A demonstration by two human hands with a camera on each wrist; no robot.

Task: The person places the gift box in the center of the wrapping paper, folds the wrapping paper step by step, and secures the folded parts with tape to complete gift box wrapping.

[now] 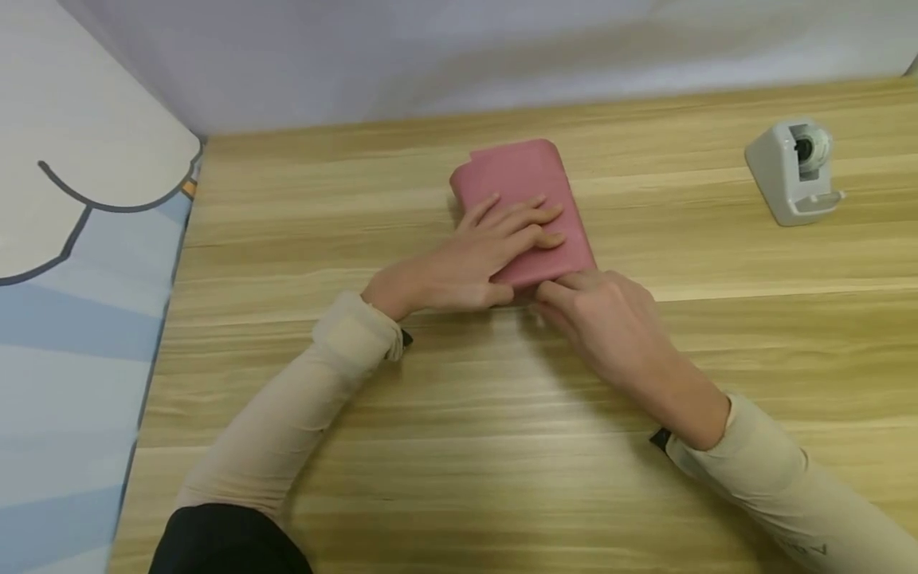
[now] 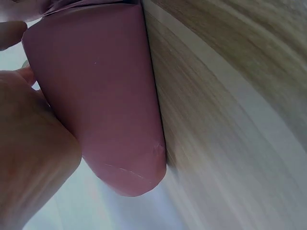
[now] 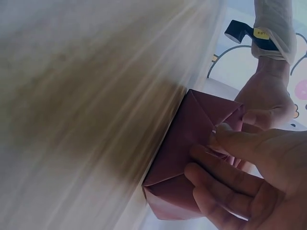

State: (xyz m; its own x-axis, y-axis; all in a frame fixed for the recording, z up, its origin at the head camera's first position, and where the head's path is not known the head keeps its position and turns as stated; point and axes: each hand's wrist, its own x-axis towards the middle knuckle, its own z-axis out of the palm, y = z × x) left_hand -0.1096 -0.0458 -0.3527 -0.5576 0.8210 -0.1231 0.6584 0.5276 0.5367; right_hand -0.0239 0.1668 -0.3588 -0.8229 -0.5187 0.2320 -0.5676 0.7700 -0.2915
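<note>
Left fingers [image 1: 532,218] atop pink packet [image 1: 522,174], right fingers [image 1: 558,293] at folded end [image 3: 175,154]

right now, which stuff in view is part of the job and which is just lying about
Part of the job:
- pink package: left hand on top, right hand at its folded near end
- tape dispenser, probably: untouched, off to the right, but it would suit wrapping

Just there:
- cartoon-patterned surface at the left, which neither hand touches

Pink wrapped box [image 1: 529,174] with creased near end, flat on wood-grain table [image 1: 466,478].
</note>
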